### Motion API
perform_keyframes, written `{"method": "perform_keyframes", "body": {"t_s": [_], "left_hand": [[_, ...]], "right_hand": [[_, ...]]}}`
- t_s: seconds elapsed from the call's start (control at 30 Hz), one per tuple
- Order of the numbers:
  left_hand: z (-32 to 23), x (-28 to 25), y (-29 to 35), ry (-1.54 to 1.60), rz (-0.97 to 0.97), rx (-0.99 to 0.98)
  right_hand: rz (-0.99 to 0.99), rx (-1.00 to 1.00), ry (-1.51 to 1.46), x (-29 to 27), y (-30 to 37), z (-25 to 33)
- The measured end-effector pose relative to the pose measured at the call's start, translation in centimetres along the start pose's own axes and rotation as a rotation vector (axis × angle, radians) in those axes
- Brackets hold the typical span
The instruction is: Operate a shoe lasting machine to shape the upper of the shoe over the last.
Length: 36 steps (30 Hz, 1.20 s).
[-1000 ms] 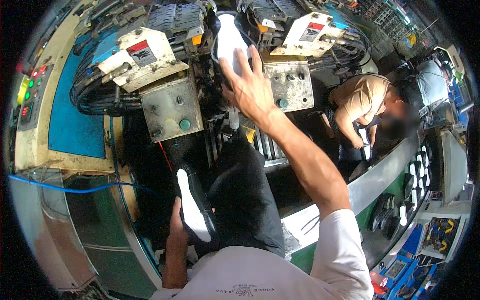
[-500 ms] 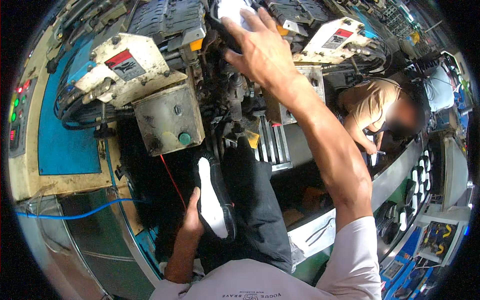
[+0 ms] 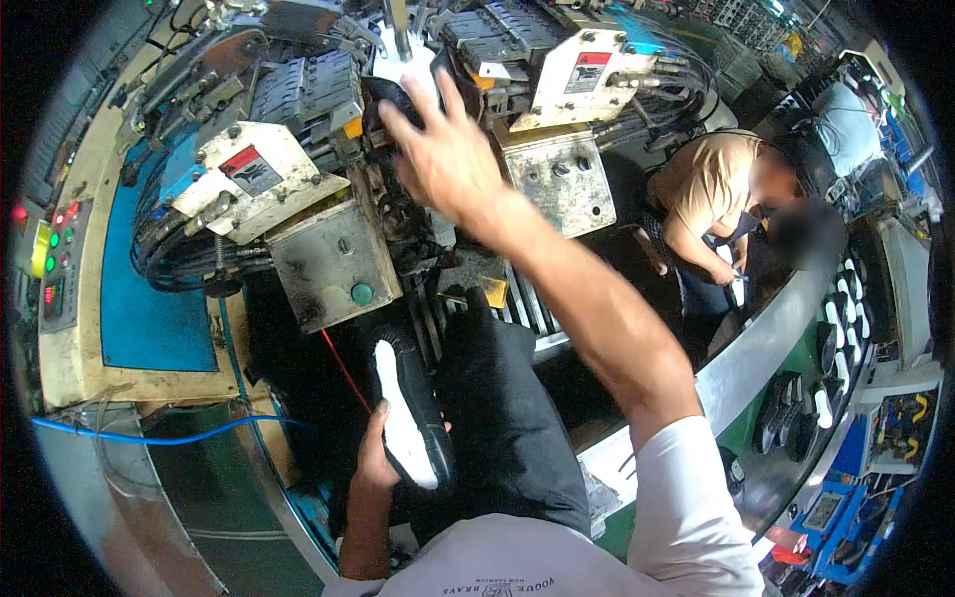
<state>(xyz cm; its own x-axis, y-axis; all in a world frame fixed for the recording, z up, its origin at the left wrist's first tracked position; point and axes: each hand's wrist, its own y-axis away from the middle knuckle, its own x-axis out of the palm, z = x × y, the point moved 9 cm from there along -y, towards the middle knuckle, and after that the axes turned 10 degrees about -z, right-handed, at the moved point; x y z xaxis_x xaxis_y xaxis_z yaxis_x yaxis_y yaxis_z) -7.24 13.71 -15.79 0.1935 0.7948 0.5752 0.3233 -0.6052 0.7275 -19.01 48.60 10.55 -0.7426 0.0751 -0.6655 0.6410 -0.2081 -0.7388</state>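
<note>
Right hand (image 3: 443, 149) up at the machine head, fingers spread wide and laid over a black shoe (image 3: 390, 99) with a white sole that sits clamped between the two grey jaw blocks. Grip there is open, palm pressing, not closed round anything.

Left hand (image 3: 376, 460) low, near the person's lap, grip closed on a second black shoe (image 3: 408, 413), white sole face up, toe pointing away toward the machine. It sits just beside the black apron (image 3: 512, 428).

Machine: left housing (image 3: 261, 177) and right housing (image 3: 587, 75) both cream with red warning stickers; grey box with green button (image 3: 362, 294) below the left one. Control panel (image 3: 50, 264) with lit lamps at the machine's far left edge. Blue hose (image 3: 149, 436) runs along its lower left edge.

Another person in a tan shirt (image 3: 708, 174) bends over the curved conveyor (image 3: 756, 343) at right; more shoes (image 3: 831, 343) lie on it.
</note>
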Motion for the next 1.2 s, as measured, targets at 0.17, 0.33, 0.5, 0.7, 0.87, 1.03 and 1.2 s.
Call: {"method": "perform_keyframes", "body": {"t_s": [0.17,0.33,0.5,0.7,0.87,1.03,1.2], "left_hand": [[1.7,-3.6,3.9,0.024,-0.16,0.028],[2.4,-15.9,10.7,0.004,-0.658,0.218],[-0.8,-32.9,18.6,0.224,-0.806,0.335],[-22.7,-44.5,25.9,-0.514,-1.301,0.96],[-21.4,-39.6,13.7,-0.224,-0.832,0.583],[-9.2,-12.5,-5.3,-0.589,-0.08,0.509],[15.1,12.5,-9.6,-0.863,0.535,0.39]], "right_hand": [[0.105,0.192,-0.297,-0.7,18.2,4.6],[0.572,0.484,-0.344,0.4,37.0,8.8],[0.628,0.182,-0.267,-1.5,42.6,11.1],[0.64,0.192,-0.263,-0.1,41.5,9.9],[0.421,0.494,-0.395,-4.7,41.9,8.3],[0.216,0.748,-0.055,-17.1,53.1,0.3],[0.119,1.331,0.524,-43.3,76.7,-0.4]]}}
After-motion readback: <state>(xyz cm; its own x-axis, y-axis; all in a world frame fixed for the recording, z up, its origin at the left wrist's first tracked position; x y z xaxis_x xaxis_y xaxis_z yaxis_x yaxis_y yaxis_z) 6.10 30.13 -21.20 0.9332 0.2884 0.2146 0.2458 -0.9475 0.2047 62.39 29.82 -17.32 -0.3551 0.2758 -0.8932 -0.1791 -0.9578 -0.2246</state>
